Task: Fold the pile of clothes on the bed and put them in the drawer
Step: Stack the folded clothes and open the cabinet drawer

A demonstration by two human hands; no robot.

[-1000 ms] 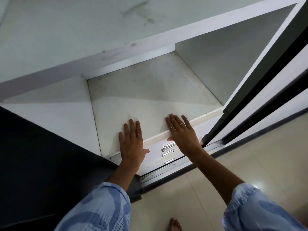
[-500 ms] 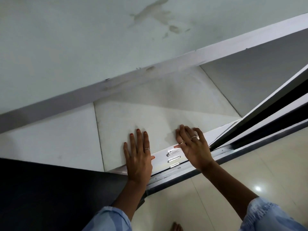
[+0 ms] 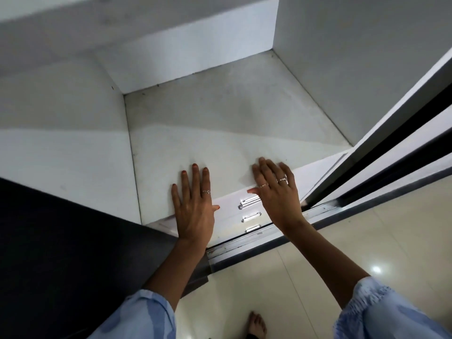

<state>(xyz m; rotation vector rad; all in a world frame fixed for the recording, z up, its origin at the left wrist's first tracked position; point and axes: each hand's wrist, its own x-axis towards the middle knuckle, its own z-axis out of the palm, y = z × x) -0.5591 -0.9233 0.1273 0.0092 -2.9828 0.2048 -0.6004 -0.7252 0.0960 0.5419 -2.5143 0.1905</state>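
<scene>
At the bottom edge of the frame a bare foot (image 3: 256,325) is seen on the glossy tiled floor (image 3: 342,241), with pale blue sleeves (image 3: 381,314) cut off at the lower corners. Above these, both forearms are stretched forward to the middle of the frame. The left hand (image 3: 193,206) is laid flat, fingers (image 3: 194,177) straight and slightly apart, over the front edge of a white shelf surface (image 3: 220,123). The right hand (image 3: 274,189) is placed beside it at centre right, its fingers likewise extended and spread, with rings worn on two of them. Nothing is held by either hand.

Just below and between the hands, the white fronts of a drawer stack (image 3: 230,204) are visible, marked by three metal handles (image 3: 249,201); all appear to be closed. A dark panel (image 3: 61,253) fills the lower left, and a sliding door (image 3: 403,128) with its metal track runs along the right.

No clothes and no bed are in view, so the pile cannot be located from here. The step in hand is judged to be either the closing of the top drawer or a pause before opening it; which one cannot be told. Whether any folded garments lie inside is hidden. If folding remains, a return to the bed would be called for.
</scene>
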